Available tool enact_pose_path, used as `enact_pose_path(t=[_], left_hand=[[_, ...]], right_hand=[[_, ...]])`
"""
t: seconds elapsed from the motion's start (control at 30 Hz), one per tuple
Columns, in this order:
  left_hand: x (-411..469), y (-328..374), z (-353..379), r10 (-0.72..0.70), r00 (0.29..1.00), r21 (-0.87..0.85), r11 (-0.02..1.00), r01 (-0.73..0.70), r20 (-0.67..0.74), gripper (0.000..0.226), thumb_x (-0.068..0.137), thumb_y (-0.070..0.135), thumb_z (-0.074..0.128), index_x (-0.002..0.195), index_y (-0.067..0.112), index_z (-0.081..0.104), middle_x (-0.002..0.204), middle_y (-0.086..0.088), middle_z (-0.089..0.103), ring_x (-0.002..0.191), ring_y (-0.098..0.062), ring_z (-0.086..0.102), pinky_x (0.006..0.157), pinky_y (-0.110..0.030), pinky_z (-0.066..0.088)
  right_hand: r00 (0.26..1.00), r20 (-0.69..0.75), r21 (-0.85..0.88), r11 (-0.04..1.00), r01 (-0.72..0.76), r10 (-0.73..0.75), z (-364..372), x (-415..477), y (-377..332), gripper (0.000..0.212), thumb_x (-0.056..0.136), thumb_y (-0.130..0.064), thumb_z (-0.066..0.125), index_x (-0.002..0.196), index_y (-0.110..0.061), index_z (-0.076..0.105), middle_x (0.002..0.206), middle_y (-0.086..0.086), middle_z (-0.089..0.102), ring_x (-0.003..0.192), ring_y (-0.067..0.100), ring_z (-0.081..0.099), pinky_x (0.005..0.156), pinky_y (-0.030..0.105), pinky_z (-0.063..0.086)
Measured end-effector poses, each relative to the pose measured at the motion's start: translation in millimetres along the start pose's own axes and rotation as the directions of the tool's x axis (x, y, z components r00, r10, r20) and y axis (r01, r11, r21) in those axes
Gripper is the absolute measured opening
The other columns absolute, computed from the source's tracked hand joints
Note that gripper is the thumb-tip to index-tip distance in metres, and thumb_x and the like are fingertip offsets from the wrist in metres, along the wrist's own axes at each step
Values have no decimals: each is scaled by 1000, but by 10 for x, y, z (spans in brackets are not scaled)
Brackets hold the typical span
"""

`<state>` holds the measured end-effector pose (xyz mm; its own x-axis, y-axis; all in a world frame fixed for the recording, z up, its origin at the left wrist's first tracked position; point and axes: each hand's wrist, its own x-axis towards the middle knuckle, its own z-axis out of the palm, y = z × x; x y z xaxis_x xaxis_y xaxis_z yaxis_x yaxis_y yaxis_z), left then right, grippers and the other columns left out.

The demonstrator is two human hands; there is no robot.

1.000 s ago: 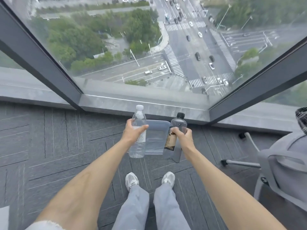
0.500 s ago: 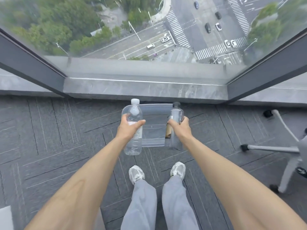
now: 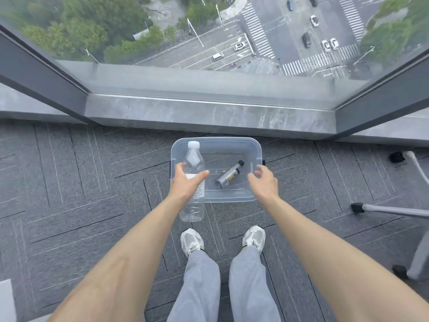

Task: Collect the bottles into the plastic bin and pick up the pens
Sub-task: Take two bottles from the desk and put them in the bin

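While left hand (image 3: 188,182) grips clear bottle (image 3: 192,182), right hand (image 3: 264,182) spread empty, over bin (image 3: 216,141).

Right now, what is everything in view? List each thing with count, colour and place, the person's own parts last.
Plastic bin: 1, clear, on the carpet below the window sill.
Dark-capped bottle: 1, clear with a brown label, lying inside the bin.
Water bottle: 1, clear with a white cap, upright in the left hand over the bin's left edge.
Carpet: grey tiles, whole floor.
Window sill: 1, grey marble, beyond the bin.
Chair base: 1, grey with black castors, far right.
Pens: none visible.
Shoes: 2, white, near the bin.
Trousers: light grey.
Left hand: grip closed on the water bottle.
Right hand: open, empty, over the bin's right side.
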<state>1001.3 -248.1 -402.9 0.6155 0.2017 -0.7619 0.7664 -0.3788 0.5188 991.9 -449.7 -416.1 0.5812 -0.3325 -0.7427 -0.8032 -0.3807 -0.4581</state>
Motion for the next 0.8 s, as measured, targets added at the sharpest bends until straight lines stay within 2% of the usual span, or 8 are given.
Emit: enact_pose_path(t=[0.13, 0.23, 0.4, 0.47, 0.53, 0.63, 0.7, 0.8], left_hand=[[-112, 37, 50, -25, 999, 1, 1000, 25, 31, 83, 81, 52, 66, 145, 23, 22, 151, -11, 34, 135, -31, 39, 110, -47, 34], [-173, 72, 66, -28, 997, 22, 999, 27, 65, 83, 81, 56, 63, 145, 26, 18, 153, -11, 30, 135, -32, 39, 111, -51, 34], [-111, 49, 125, -14, 996, 59, 998, 9, 93, 77, 84, 50, 61, 144, 27, 19, 150, -12, 34, 132, -32, 42, 106, -45, 35], [-32, 32, 171, -4, 995, 81, 997, -3, 96, 74, 84, 47, 58, 143, 28, 19, 147, -12, 38, 127, -32, 45, 103, -45, 37], [64, 4, 246, 12, 995, 96, 995, -21, 96, 74, 84, 45, 57, 143, 30, 14, 146, -12, 37, 124, -32, 47, 102, -45, 38], [210, -18, 370, 61, 997, 116, 991, -67, 57, 78, 83, 42, 60, 142, 31, 9, 145, -12, 35, 122, -32, 48, 103, -46, 39], [310, -23, 434, 106, 994, 145, 983, -109, 30, 81, 82, 41, 64, 142, 25, 13, 145, -11, 34, 124, -29, 45, 105, -43, 38], [434, 9, 496, 174, 985, 191, 966, -172, 5, 87, 81, 40, 69, 145, 18, 15, 147, -9, 32, 130, -27, 41, 106, -38, 35]], right_hand=[[1000, -14, 83, 996, -16, 17, -16, -151, 59, 39, 95, -22, 50, 133, -19, 57, 130, 2, 63, 120, 22, 55, 101, 34, 41], [1000, -29, 152, 988, -4, 9, -31, -259, 33, 32, 96, -20, 50, 126, -18, 61, 122, 1, 64, 110, 17, 56, 93, 29, 41], [996, -93, 282, 959, 34, -8, 32, -280, 65, 22, 95, -18, 53, 111, -20, 68, 103, -7, 70, 98, 12, 63, 82, 24, 46], [986, -166, 379, 925, 34, 32, 60, -227, 98, 19, 95, -13, 51, 98, -22, 67, 93, -8, 72, 97, 13, 67, 85, 26, 51], [976, -202, 453, 891, 16, 85, 91, -154, 166, 20, 95, -8, 49, 95, -20, 65, 88, -7, 72, 98, 15, 69, 92, 31, 52], [970, -210, 474, 880, -6, 119, 137, -85, 296, 22, 95, -6, 48, 91, -21, 64, 86, -6, 72, 97, 15, 69, 94, 32, 52], [970, -207, 455, 890, -20, 127, 142, -65, 368, 25, 95, -8, 49, 85, -26, 62, 86, -8, 72, 95, 15, 69, 91, 32, 52], [973, -191, 426, 904, -40, 132, 129, -47, 449, 24, 96, -10, 49, 88, -27, 62, 92, -7, 73, 96, 13, 68, 88, 30, 51]])
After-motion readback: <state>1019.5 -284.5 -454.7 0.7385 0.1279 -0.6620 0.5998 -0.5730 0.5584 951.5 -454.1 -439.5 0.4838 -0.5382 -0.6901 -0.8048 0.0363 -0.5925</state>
